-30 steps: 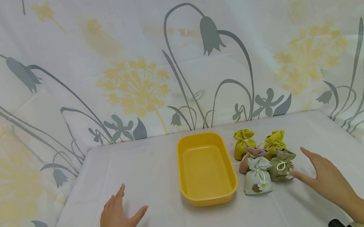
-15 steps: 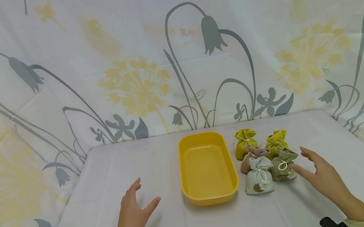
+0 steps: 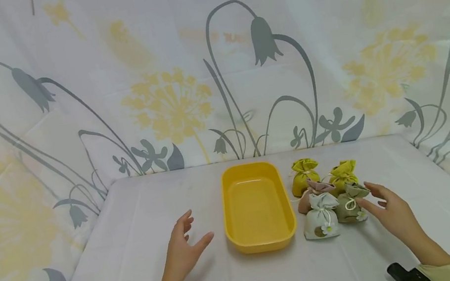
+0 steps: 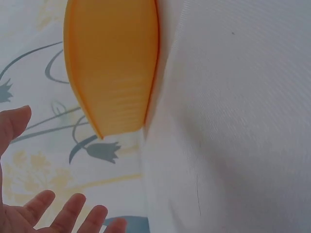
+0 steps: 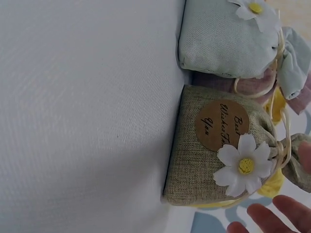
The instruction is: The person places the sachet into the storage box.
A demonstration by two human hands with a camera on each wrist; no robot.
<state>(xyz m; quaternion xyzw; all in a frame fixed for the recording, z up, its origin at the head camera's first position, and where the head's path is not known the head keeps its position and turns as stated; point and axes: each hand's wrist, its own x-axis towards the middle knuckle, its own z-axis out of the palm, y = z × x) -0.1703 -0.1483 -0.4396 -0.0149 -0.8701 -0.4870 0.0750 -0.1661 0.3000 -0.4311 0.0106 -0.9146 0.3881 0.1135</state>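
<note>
The step in hand looks like an approach. The person's right hand, lower right of the head view, has its fingers spread and relaxed, holding nothing, with the fingertips at the gathered top of the olive burlap sachet; whether they touch it cannot be told. That sachet stands at the right edge of a tight cluster just right of the yellow tray, at centre frame. Beside it sit a pale sachet with a daisy, a pink sachet and two yellow-green sachets further back.

The left hand, lower centre-left, is open too, fingers loosely fanned and empty, near the tray's left wall but apart from it.

A next move would call for closing the fingers around the sachet's tied neck without dragging its neighbour, since the bags press together.

The pink sachet is mostly hidden behind the others. In the right wrist view the round label on the burlap sachet carries script too small to read with certainty, and only fingertips show at the lower right edge. The left wrist view cuts the tray off at the top.
</note>
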